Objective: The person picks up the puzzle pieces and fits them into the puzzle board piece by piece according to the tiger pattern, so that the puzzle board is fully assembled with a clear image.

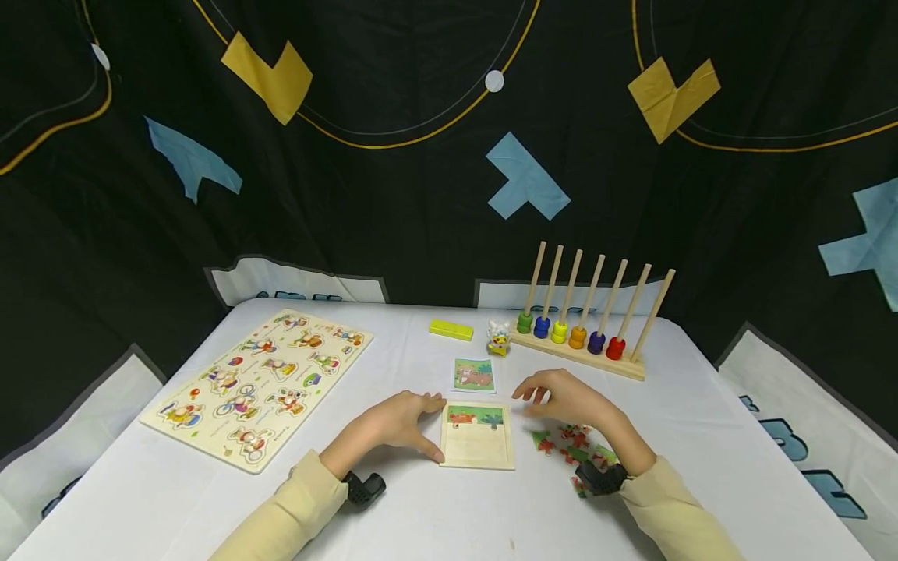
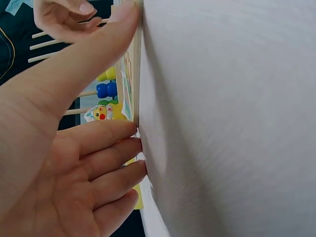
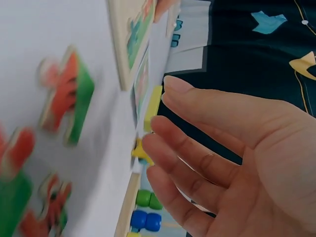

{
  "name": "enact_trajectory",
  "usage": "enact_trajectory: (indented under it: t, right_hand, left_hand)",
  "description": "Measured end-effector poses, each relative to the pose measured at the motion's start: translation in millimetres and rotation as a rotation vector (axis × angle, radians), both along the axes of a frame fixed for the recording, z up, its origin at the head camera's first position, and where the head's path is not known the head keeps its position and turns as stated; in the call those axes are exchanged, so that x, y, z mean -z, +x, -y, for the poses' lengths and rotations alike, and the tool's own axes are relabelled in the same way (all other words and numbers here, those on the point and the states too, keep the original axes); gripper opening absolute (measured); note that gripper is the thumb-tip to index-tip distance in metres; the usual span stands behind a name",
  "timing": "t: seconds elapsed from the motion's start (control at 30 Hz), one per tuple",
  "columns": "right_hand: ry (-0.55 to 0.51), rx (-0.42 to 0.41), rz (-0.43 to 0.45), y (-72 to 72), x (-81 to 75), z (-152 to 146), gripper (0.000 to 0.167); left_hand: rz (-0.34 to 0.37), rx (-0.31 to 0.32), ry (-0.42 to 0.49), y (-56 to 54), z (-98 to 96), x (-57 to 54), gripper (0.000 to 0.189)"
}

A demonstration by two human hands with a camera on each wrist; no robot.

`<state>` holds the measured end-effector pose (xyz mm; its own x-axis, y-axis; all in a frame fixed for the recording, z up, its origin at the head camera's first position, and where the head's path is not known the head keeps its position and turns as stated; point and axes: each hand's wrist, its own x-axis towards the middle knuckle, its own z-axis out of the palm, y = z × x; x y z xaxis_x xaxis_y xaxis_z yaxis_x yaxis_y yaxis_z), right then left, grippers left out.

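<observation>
A small wooden puzzle tray (image 1: 477,449) lies mid-table, with green, blue and red pieces (image 1: 477,417) fitted along its top row. My left hand (image 1: 398,421) touches the tray's left side, thumb (image 2: 106,47) near the lower corner and straight fingers (image 2: 111,160) by the upper one. Past the tray's upper right corner hovers my right hand (image 1: 570,399), fingers loosely bent and holding nothing. Loose red and green puzzle pieces (image 1: 577,454) are scattered on the cloth below it; one piece (image 3: 69,98) shows well in the right wrist view. A picture card (image 1: 473,375) lies just behind the tray.
On the left lies a large wooden peg board (image 1: 263,382) with figures. At the back are a yellow block (image 1: 451,330), a small white-and-yellow figurine (image 1: 498,340) and a rack of upright dowels with coloured beads (image 1: 582,351). A black curtain (image 1: 393,210) hangs behind.
</observation>
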<state>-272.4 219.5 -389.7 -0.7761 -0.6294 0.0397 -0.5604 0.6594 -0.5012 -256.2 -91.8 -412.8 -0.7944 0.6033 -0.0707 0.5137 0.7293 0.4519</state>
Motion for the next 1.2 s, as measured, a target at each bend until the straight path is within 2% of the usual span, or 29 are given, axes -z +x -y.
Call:
enact_trajectory:
  t: [0.27, 0.5, 0.7, 0.83, 1.0, 1.2]
  right_hand:
    - [-0.002, 0.023, 0.040, 13.3, 2.7, -28, 0.024]
    - [0.013, 0.042, 0.020, 20.6, 6.5, -55, 0.023]
    - [0.046, 0.101, 0.001, 25.9, 10.3, -73, 0.021]
    - [0.048, 0.119, 0.000, 28.4, 12.9, -78, 0.018]
    - [0.045, 0.118, -0.058, 29.1, 15.4, -78, 0.015]
    - [0.035, 0.133, -0.082, 28.3, 17.7, -76, 0.017]
  left_hand:
    - [0.001, 0.003, 0.001, -1.1, -0.3, 0.7, 0.094]
    - [0.005, 0.006, 0.004, -1.7, -0.9, 1.0, 0.094]
    - [0.014, -0.007, 0.003, -0.5, 0.4, 0.7, 0.094]
    - [0.015, -0.013, -0.007, -0.2, 1.1, 1.7, 0.094]
    - [0.007, -0.012, -0.001, -1.4, 0.9, 2.7, 0.094]
    - [0.012, -0.014, 0.000, -1.6, 0.6, 3.4, 0.095]
